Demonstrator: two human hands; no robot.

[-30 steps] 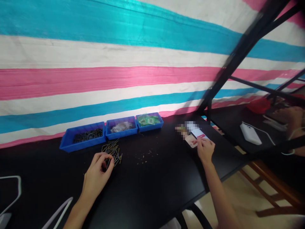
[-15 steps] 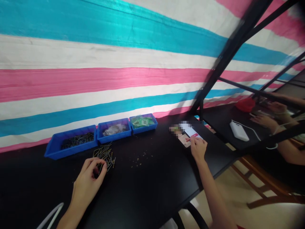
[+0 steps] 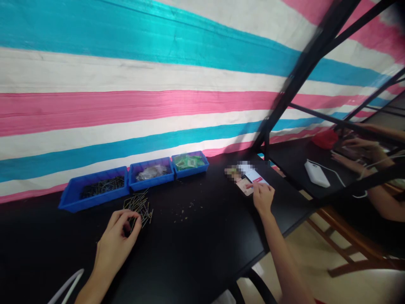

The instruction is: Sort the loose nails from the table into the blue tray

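Observation:
My left hand (image 3: 118, 236) is at a pile of long thin metal screws or nails (image 3: 139, 207) on the black table. Its fingers curl round so that thumb and forefinger meet at the near side of the pile; anything held between them is hidden. Further right, my right hand (image 3: 263, 198) rests over a smartphone (image 3: 245, 185) lying on the table. One fingertip touches its lit screen while the other fingers are folded in with nothing visible in them. The far part of the phone is blurred by pixelation.
Behind the pile stand three blue bins: one of dark screws or nails (image 3: 72, 198), one of clear plastic bags (image 3: 152, 181), one of green packets (image 3: 190, 171). Crumbs lie mid-table. Beyond a black frame (image 3: 295, 80), a co-worker's hands (image 3: 351, 162) are near a white power bank (image 3: 317, 173).
My two hands keep almost the same positions, with the right fingertip still on the phone. At the neighbouring table, the co-worker's hands have shifted slightly.

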